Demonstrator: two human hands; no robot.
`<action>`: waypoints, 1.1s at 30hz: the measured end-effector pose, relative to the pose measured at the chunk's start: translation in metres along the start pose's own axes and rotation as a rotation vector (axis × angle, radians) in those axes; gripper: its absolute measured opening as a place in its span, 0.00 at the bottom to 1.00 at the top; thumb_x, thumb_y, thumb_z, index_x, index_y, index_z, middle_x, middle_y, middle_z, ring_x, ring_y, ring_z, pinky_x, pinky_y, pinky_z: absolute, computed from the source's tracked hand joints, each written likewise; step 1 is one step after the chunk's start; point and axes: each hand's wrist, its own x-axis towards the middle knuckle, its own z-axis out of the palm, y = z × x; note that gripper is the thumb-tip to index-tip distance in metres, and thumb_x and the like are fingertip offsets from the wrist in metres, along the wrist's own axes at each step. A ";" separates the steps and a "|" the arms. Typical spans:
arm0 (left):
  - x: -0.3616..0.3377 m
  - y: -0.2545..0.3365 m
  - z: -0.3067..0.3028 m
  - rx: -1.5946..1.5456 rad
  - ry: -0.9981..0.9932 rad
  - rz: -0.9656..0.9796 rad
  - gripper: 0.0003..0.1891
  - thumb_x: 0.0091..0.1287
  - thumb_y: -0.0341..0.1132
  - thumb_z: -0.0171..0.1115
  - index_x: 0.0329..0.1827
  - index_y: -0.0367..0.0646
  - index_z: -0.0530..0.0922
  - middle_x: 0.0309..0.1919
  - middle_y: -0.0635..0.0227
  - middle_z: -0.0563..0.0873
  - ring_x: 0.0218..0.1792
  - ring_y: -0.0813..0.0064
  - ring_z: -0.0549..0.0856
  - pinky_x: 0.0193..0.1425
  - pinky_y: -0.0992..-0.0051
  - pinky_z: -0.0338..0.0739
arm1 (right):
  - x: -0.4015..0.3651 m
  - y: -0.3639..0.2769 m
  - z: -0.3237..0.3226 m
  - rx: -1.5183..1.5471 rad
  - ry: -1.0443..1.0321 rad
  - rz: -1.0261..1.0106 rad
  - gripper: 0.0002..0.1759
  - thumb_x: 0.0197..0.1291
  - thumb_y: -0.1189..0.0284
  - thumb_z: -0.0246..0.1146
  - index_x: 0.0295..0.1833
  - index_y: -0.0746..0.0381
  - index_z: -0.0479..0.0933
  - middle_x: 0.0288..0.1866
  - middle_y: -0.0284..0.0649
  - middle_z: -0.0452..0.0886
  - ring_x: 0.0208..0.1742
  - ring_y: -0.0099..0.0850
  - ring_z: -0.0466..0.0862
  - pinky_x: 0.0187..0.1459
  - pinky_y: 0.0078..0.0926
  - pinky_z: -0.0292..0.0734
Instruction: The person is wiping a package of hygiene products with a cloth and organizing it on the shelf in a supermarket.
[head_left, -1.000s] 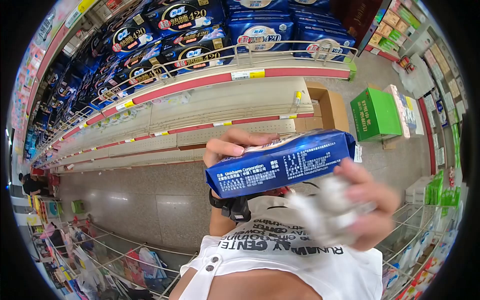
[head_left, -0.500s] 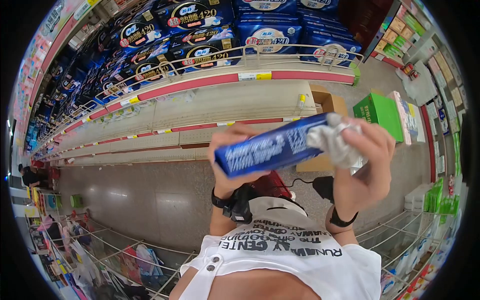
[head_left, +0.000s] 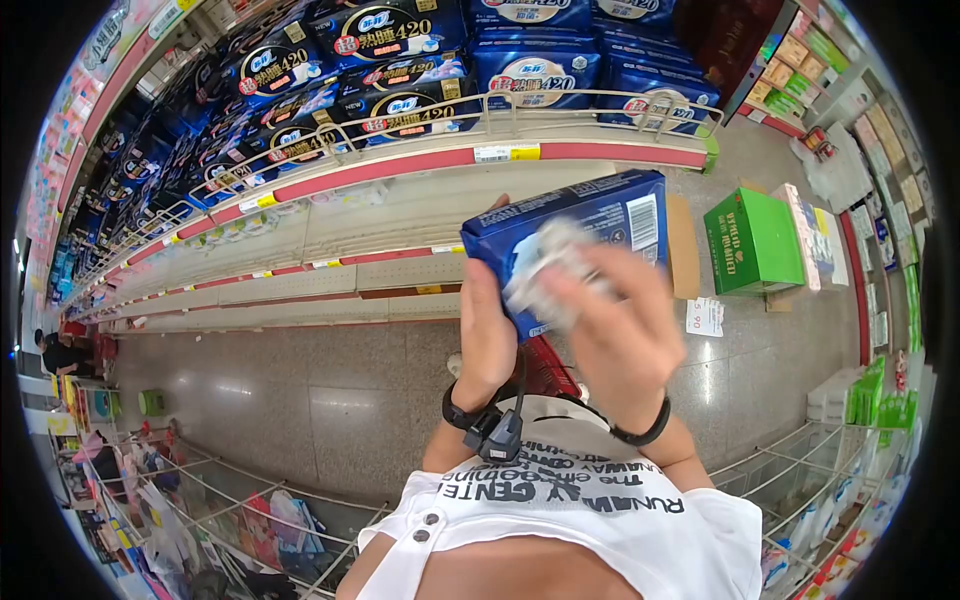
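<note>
My left hand (head_left: pixel 487 325) grips the left end of a blue pack of sanitary pads (head_left: pixel 590 210), its thumb on the near face and fingers behind. The pack is held up with a broad face with a white barcode turned toward me. My right hand (head_left: pixel 630 340) is closed around a crumpled whitish cloth (head_left: pixel 555 275), which lies against the pack's face. Cloth and right fingers are smeared by motion. Part of the pack's front is hidden behind them.
A shelf (head_left: pixel 400 150) ahead carries rows of black packs (head_left: pixel 400 110) and blue packs (head_left: pixel 540 80) behind a wire rail. A green box (head_left: pixel 750 245) and an open cardboard box (head_left: pixel 683 245) stand on the floor at right. Wire racks (head_left: pixel 250 490) flank me. Another person (head_left: pixel 60 355) is far left.
The pack has turned from its narrow side to its broad face and tilted. My right hand with the cloth has moved left and down from the pack's right end onto its face.
</note>
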 end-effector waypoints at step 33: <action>0.004 -0.017 -0.013 -0.092 0.177 0.013 0.31 0.75 0.56 0.32 0.69 0.40 0.61 0.61 0.59 0.73 0.61 0.69 0.74 0.63 0.69 0.70 | -0.028 0.050 -0.016 0.588 0.097 0.695 0.24 0.56 0.83 0.64 0.55 0.62 0.62 0.49 0.37 0.69 0.46 0.21 0.72 0.49 0.17 0.69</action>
